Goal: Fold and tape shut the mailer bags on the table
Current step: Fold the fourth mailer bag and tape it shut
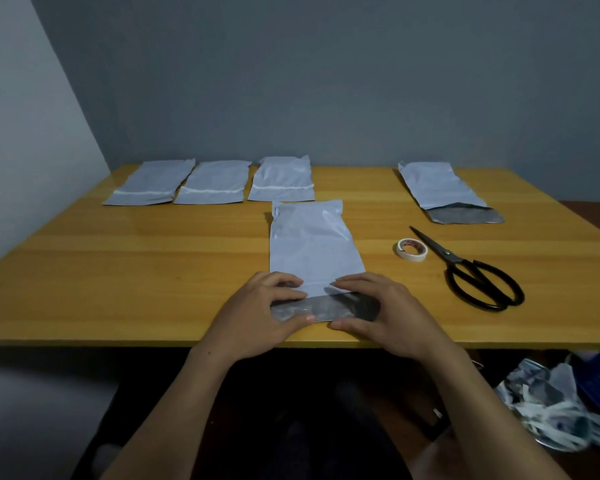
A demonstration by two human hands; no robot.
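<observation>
A pale grey mailer bag (310, 244) lies lengthwise in front of me on the wooden table (153, 271), its dark inner flap (323, 308) at the near end. My left hand (257, 317) pinches the flap's left part between thumb and fingers. The flap's right part is pinched the same way by my right hand (378, 313). Three bags with a white tape strip across them lie in a row at the back left (149, 183) (213, 183) (283, 180). One more bag with its flap open (444, 188) lies at the back right.
A white tape roll (411, 249) sits right of the middle bag, with black scissors (478, 271) beside it. The table's near edge runs just below my hands. Crumpled plastic scraps (551, 407) lie low at the right, off the table. Walls close the back and left.
</observation>
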